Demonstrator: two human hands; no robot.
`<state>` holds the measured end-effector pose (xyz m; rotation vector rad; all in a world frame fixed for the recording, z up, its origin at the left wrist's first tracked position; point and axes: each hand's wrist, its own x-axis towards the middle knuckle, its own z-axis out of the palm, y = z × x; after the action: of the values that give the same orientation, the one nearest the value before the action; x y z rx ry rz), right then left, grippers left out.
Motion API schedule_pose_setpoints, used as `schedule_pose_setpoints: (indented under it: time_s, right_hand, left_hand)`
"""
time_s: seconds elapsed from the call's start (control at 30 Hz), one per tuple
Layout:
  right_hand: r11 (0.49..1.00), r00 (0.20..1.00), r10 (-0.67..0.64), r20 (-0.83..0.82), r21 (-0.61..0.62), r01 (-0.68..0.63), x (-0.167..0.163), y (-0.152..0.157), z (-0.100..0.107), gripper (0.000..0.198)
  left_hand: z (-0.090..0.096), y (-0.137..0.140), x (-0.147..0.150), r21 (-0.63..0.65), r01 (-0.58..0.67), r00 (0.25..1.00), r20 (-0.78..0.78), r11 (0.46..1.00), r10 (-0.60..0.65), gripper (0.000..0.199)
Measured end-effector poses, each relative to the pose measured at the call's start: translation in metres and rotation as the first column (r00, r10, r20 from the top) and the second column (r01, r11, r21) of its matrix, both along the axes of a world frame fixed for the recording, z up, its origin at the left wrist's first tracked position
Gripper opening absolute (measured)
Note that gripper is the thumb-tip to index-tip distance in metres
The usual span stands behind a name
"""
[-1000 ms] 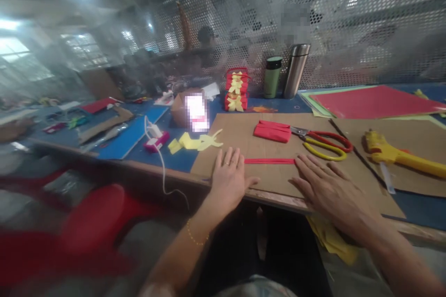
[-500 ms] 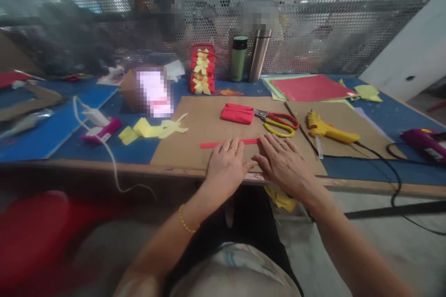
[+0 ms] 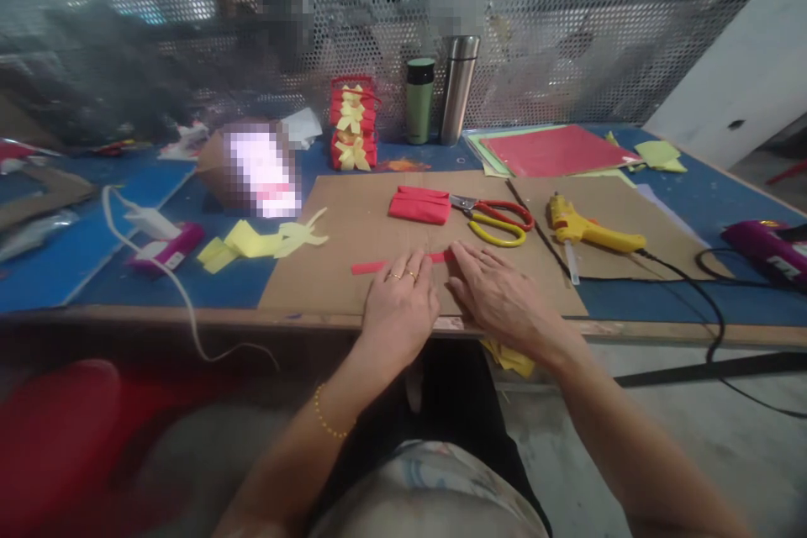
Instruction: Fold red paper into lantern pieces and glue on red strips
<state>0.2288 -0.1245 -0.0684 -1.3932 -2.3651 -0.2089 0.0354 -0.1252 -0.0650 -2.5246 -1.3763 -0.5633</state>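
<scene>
A narrow red paper strip (image 3: 367,267) lies across the cardboard sheet (image 3: 315,286) near the table's front edge. My left hand (image 3: 403,290) rests flat on its middle, fingers stretched forward. On the strip's right end are the fingertips of my right hand (image 3: 495,290), also stretched out; the hand covers that end. Just beyond my hands sits a folded red paper piece (image 3: 419,204). Scissors (image 3: 501,218) with one red and one yellow handle lie to its right, their blades pointing toward it.
A yellow glue gun (image 3: 589,231) with a black cord lies on the right. Yellow paper pieces (image 3: 252,239) and a purple power block (image 3: 167,249) are on the left. Behind stand red paper boxes with yellow bows (image 3: 353,126), a green bottle (image 3: 419,105) and a steel flask (image 3: 460,92).
My right hand has shifted slightly left along the strip, and my left hand stays pressed on it. The whole view has turned a little to the right.
</scene>
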Motion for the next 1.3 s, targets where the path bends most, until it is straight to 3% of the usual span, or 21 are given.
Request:
schedule_pose_setpoints:
  time_s: [0.37,0.47,0.6,0.8,1.03,1.13,1.2,1.3]
  right_hand:
    - [0.979,0.984,-0.170,0.051,0.122,0.163,0.019,-0.013,0.013,0.053]
    - [0.987,0.996,-0.084,0.018,0.142,0.081,0.011,-0.013,0.011,0.054]
    - [0.988,0.989,0.151,0.001,0.034,-0.151,0.003,-0.004,-0.004,0.053]
    - [0.991,0.991,0.129,0.023,0.038,-0.129,0.001,-0.002,-0.010,0.050]
    - [0.993,0.992,0.118,0.042,-0.010,-0.118,-0.003,-0.006,-0.001,0.048]
    - [0.994,0.993,0.109,0.036,-0.024,-0.109,-0.005,-0.004,0.002,0.048]
    - [0.995,0.995,0.096,0.023,-0.029,-0.095,-0.006,-0.003,0.003,0.047]
    - [0.996,0.996,0.083,0.009,-0.036,-0.083,-0.010,-0.003,0.005,0.047]
  left_hand:
    - [0.004,-0.003,0.003,-0.055,0.003,1.000,0.018,0.998,-0.002,0.046]
    - [0.004,-0.004,0.004,-0.069,-0.008,1.000,0.004,0.998,0.009,0.047]
    - [0.004,-0.005,0.005,-0.097,-0.017,1.000,0.012,0.995,0.018,0.047]
    - [0.003,-0.009,-0.015,-0.101,-0.018,1.000,-0.013,0.995,0.017,0.050]
    - [0.004,-0.014,-0.064,-0.059,-0.247,0.969,-0.044,0.967,0.244,0.064]
    - [0.019,-0.013,-0.048,0.005,-0.231,0.972,-0.048,0.973,0.231,0.056]
    - [0.029,-0.007,-0.028,0.035,-0.158,0.986,-0.048,0.987,0.159,0.049]
    - [0.035,0.013,-0.005,-0.042,-0.071,0.995,-0.077,0.997,0.068,0.031]
